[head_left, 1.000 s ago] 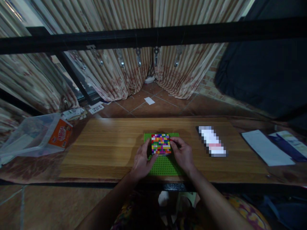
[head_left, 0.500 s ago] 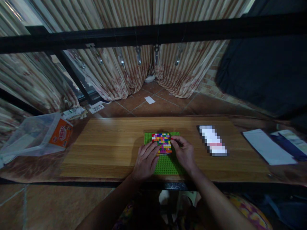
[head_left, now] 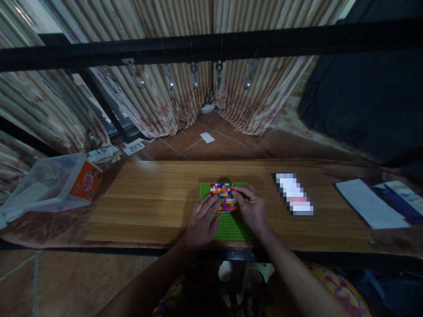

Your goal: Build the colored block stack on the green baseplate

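A block of many-coloured toy bricks (head_left: 227,200) sits on a green studded baseplate (head_left: 229,229) near the front middle of the table. My left hand (head_left: 203,218) lies with outstretched fingers over the block's left side, fingertips touching it. From the right, my right hand (head_left: 250,206) reaches over the block's upper right part. Its thumb and forefinger are pinched on a small red brick (head_left: 232,189), mostly hidden by the fingertips. Both hands cover parts of the baseplate's edges.
On the wooden table (head_left: 148,193), a phone-like device (head_left: 295,194) with a blurred screen lies right of my hands. A clear plastic bin (head_left: 49,180) with an orange label stands at the left. White paper (head_left: 370,202) lies at the right.
My right hand has moved a little to the left, bringing its pinched fingertips from the block's right edge to over its upper right part. My left hand stays on the block.
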Tool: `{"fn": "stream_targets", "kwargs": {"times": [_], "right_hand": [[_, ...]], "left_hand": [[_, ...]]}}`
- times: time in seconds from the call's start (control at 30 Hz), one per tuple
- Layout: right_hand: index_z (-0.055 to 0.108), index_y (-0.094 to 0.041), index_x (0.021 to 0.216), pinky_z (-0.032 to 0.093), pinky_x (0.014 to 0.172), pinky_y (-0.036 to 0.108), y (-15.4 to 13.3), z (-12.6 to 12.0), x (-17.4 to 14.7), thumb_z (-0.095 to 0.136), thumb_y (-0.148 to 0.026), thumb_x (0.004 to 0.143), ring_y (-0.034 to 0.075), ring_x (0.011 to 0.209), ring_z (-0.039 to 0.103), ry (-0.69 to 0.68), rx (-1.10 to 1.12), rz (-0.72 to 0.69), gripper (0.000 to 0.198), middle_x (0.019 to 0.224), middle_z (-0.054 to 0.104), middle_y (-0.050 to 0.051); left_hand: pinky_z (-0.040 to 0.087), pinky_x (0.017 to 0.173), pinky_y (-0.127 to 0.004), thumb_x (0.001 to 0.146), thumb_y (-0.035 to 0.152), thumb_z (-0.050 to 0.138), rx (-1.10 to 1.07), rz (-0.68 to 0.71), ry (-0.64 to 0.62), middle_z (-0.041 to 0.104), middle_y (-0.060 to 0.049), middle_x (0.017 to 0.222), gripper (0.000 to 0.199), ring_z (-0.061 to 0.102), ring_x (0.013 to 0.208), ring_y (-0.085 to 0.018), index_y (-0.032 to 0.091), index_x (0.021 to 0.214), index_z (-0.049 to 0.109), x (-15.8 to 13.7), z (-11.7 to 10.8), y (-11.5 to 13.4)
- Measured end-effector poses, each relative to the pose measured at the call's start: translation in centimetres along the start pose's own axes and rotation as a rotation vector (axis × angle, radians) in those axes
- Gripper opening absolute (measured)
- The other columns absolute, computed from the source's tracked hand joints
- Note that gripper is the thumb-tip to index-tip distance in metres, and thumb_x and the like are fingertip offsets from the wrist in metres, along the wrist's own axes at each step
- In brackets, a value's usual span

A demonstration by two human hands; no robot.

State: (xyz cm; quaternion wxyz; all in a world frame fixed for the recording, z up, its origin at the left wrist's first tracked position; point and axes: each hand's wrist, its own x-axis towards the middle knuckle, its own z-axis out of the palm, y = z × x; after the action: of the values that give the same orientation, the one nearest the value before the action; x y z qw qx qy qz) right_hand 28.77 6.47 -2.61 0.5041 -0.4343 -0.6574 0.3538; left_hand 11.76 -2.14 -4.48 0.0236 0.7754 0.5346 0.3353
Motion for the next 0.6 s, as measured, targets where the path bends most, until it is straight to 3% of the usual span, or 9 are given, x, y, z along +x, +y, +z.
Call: {"fn": "stream_targets", "kwargs": {"times": [0.6], "right_hand": [[0.069, -0.023, 0.091, 0.048, 0.078, 0.034, 0.54, 0.16, 0.29, 0.057, -0.035, 0.085, 0.018, 0.086, 0.061, 0.018, -0.045, 0.015, 0.018, 0.090, 0.065, 0.004]], "left_hand": [[0.037, 0.109, -0.044, 0.088, 0.017, 0.046, 0.046, 0.019, 0.001, 0.047, -0.012, 0.140, 0.047, 0.034, 0.136, -0.024, 0.015, 0.135, 0.042, 0.03, 0.16, 0.03]]}}
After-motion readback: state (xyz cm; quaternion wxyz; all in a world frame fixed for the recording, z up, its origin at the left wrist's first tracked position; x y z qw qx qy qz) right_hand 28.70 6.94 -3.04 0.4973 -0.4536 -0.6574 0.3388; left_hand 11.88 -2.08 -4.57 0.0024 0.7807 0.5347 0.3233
